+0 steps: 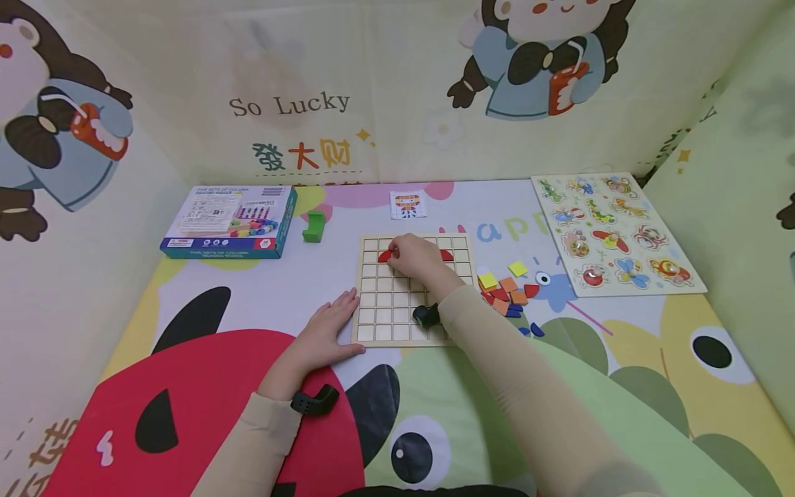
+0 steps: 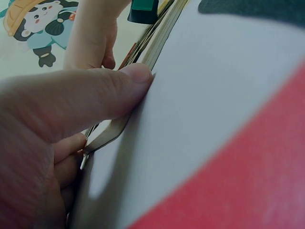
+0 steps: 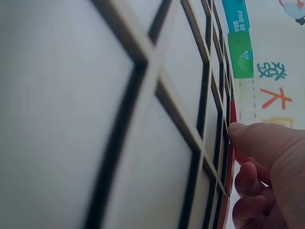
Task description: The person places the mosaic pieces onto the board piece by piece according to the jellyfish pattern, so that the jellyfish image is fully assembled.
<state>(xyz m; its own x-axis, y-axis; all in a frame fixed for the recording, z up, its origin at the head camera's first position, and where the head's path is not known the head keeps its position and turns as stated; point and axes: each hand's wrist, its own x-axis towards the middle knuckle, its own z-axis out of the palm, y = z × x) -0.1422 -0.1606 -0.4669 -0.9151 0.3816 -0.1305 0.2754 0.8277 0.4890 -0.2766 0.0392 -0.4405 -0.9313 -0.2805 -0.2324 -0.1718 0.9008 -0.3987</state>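
A wooden grid board with white squares lies in the middle of the table. My right hand reaches over its upper rows, thumb and fingers pinching a red piece at the upper left. Another red piece sits in the grid to the right of that hand. In the right wrist view the thumb meets the red piece at the far side of the board; the fingers hide part of it. My left hand rests at the board's lower left corner, its fingers straight along the edge and its thumb touching the near edge.
Loose yellow, orange and blue pieces lie right of the board. A picture card and a green block are behind it. A boxed set stands back left, an insect puzzle board back right.
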